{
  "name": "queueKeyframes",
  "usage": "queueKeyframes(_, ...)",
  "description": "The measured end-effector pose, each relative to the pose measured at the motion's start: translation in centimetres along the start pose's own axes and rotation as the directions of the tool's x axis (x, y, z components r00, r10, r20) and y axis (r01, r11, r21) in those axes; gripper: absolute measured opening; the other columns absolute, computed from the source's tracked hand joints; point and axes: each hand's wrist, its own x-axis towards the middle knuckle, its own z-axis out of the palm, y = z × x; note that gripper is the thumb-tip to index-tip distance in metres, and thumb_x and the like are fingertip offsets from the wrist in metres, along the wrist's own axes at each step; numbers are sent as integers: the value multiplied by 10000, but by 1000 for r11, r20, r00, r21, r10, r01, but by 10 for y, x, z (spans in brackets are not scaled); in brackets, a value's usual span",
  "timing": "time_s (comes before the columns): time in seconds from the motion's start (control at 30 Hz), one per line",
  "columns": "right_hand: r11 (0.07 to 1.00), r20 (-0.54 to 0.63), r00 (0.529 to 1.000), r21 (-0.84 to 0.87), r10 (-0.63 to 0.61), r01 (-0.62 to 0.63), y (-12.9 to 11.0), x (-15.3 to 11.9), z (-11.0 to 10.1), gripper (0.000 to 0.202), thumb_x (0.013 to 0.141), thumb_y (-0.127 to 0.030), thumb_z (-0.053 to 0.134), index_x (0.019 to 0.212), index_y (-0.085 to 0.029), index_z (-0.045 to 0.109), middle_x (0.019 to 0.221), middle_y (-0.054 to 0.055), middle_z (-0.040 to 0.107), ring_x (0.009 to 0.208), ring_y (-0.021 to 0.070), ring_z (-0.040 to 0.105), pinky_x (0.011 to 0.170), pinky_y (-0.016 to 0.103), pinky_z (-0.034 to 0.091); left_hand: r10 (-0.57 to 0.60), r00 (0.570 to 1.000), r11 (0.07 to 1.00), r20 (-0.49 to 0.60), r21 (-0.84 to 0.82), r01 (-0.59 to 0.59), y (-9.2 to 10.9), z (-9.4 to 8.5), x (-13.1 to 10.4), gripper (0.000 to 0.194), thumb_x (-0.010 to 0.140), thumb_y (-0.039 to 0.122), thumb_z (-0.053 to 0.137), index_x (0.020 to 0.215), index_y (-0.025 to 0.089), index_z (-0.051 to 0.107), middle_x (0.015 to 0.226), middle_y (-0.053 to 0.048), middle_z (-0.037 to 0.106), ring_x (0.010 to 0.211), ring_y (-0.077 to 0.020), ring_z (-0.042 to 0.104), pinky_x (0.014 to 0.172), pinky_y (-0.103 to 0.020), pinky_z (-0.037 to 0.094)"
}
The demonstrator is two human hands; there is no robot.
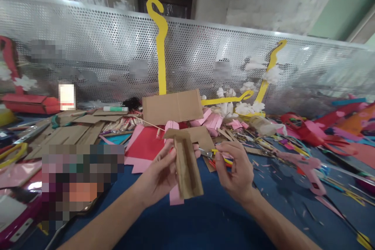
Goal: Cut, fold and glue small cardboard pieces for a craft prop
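Observation:
My left hand point(161, 172) grips a folded cardboard piece point(189, 168), thumb on its near side. The piece is tilted, with a long hollow channel facing me. A pink paper strip point(177, 196) shows beneath its lower end. To the right, my right hand point(236, 170) is apart from the cardboard, its thumb and fingers curled together in a pinch. Whatever sits between those fingertips, if anything, is too small to tell. Just behind them lies a cutting tool with red and yellow handles point(216, 155), partly hidden by the hand.
A pink glue gun point(312, 170) lies at right with its cord. Behind my hands are red paper point(142, 142), a cardboard box point(172, 105) with a tall yellow hook point(161, 58), and cardboard scraps point(68, 136). A perforated metal panel point(114, 47) backs the blue table point(152, 228).

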Motion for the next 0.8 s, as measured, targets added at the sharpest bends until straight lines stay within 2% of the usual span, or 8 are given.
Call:
queueKeyframes(0.1, 996, 76, 994, 32, 80, -83, -2, 0, 1, 310, 887, -53, 592, 1145, -225, 589, 1014, 69, 636, 950, 232, 620, 821, 396, 520, -117, 993, 963, -9, -244, 112, 8, 2, -3, 348, 1031, 331, 541, 1325, 154, 602, 1241, -99, 735, 1141, -196, 703, 1050, -286, 515)
queueKeyframes(0.23, 981, 165, 973, 75, 162, -176, -3, -1, 1, 253, 922, -86, 562, 1134, -224, 582, 995, 56, 614, 939, 218, 604, 820, 374, 493, -142, 989, 911, 34, -387, 144, 10, 6, -4, 362, 1070, 293, 444, 1262, 86, 670, 1158, -111, 773, 975, -164, 760, 975, -248, 559)
queueKeyframes(0.4, 967, 241, 948, 94, 209, -237, -4, 0, 2, 194, 944, -106, 542, 1089, -230, 576, 979, 39, 605, 907, 197, 594, 794, 339, 468, -170, 985, 883, 38, -438, 169, 5, 7, -4, 437, 1092, 322, 364, 1257, 67, 678, 1103, -122, 789, 935, -178, 773, 864, -268, 618)
queueKeyframes(0.6, 943, 290, 913, 86, 286, -323, -2, 1, 3, 144, 971, -143, 526, 1074, -228, 580, 941, 26, 584, 874, 181, 572, 775, 321, 454, -194, 977, 881, -92, -454, 132, 5, 10, -2, 436, 1100, 301, 336, 1308, 56, 631, 1203, -147, 754, 1019, -191, 759, 892, -274, 614)
queueKeyframes(0.8, 897, 315, 866, 86, 389, -434, 5, 2, 3, 104, 998, -223, 518, 1061, -220, 600, 939, 37, 608, 866, 187, 586, 792, 330, 463, -171, 982, 883, -84, -456, 115, 3, 7, 1, 451, 1103, 294, 312, 1334, 31, 597, 1126, -166, 773, 1012, -187, 761, 866, -246, 618)
